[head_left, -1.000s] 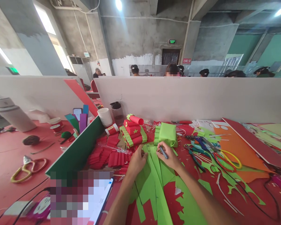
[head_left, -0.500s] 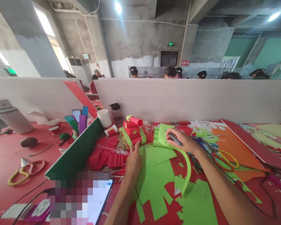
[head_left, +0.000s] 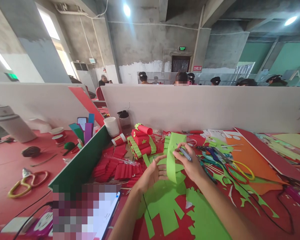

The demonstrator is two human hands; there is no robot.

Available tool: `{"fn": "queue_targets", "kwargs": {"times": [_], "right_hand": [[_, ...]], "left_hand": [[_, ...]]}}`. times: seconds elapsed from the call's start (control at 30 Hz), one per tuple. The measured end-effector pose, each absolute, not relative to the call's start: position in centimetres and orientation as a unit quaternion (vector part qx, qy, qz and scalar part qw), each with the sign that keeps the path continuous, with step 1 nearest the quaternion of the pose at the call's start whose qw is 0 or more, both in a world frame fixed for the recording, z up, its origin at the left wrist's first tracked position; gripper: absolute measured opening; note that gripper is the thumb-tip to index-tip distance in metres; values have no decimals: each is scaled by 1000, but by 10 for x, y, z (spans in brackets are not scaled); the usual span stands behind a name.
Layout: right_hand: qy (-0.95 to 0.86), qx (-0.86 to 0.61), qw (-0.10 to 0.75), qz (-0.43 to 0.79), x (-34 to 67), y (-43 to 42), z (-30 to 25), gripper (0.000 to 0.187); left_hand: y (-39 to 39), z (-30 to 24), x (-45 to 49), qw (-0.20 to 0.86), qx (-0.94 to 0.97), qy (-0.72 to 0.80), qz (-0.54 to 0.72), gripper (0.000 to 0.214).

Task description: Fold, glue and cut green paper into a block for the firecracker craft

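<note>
My right hand (head_left: 190,165) pinches a long green paper strip (head_left: 171,156) and also keeps a blue pen (head_left: 185,154) between its fingers. My left hand (head_left: 153,173) is raised beside the strip, fingers spread and touching its lower part. Under both hands lies a cut sheet of green paper (head_left: 165,203) on the red table. Just behind stand a red and green paper tank model (head_left: 141,141) and a folded green paper block (head_left: 168,141).
Scissors with yellow and red handles (head_left: 236,166) lie among green scraps at the right. A green board (head_left: 82,161) divides the table at the left, with a white cup (head_left: 111,125), a dark bottle (head_left: 125,120) and red folded papers (head_left: 120,163) nearby. A phone (head_left: 100,213) lies front left.
My right hand has pulled the green strip back from the block towards me and stood it upright. My left hand has lifted off the paper sheet and come up to the strip.
</note>
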State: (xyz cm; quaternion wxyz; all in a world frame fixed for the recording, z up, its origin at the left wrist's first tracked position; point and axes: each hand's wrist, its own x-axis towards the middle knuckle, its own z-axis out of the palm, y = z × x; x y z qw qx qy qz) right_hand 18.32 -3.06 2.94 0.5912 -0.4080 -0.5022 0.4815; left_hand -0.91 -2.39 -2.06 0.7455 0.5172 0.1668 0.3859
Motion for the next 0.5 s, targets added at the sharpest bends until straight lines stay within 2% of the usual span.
{"fn": "queue_targets", "kwargs": {"times": [0.17,0.23,0.37,0.5], "right_hand": [[-507,-433,618,416,179,-35,5,32],[-545,-441,608,372,185,-33,3,31],[-644,-454,506,352,202,-31,-9,25],[-714,-484,398,313,214,-30,-33,19]], "left_hand": [[-37,-18,-14,797,528,114,270,105],[-38,-17,-16,793,540,127,252,108],[-33,-18,-18,710,588,295,250,86],[-24,-22,-9,467,711,450,274,53]]}}
